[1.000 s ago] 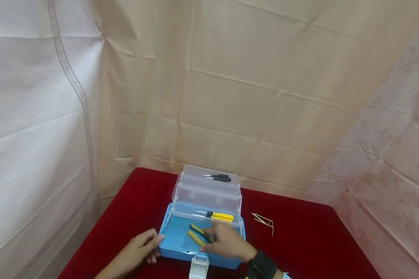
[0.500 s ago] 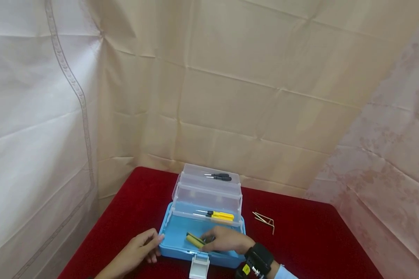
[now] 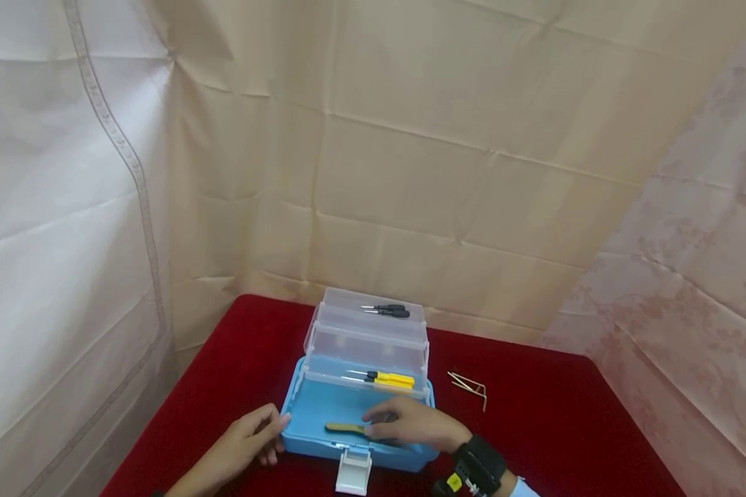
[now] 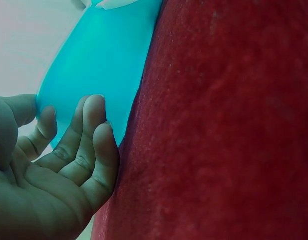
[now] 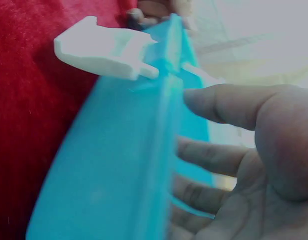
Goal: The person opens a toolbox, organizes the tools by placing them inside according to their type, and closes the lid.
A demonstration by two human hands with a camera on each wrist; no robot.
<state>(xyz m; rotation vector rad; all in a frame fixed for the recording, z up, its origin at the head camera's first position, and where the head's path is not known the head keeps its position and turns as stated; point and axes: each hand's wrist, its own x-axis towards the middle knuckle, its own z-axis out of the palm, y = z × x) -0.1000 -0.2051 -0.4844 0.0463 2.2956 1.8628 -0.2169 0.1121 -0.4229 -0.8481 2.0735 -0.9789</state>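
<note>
A blue toolbox point(image 3: 313, 447) stands open on the table. My left hand point(image 3: 246, 437) holds its left front corner; in the left wrist view, the thumb point(image 4: 25, 107) lies at the rim and the other fingers rest along the outer wall. A pair of pliers with yellow-and-dark handles point(image 3: 343, 428) lies low in the box, one handle pointing left. My right hand point(image 3: 413, 422) reaches over the front rim, covering the head end of the pliers. In the right wrist view its fingertips are hidden behind the rim, so I cannot tell whether they grip the pliers.
Yellow screwdrivers point(image 3: 393, 379) lie in the lower clear tray, black screwdrivers point(image 3: 388, 310) in the top one. A white latch point(image 3: 353, 473) hangs off the box's front. Brass-coloured hex keys point(image 3: 468, 387) lie right of it on the red cloth point(image 3: 534, 421). Curtains surround the table.
The pliers have turned so the visible handle lies nearly level; the spread handles seen earlier no longer show apart. My right hand has shifted slightly right. My left hand keeps its place on the corner.
</note>
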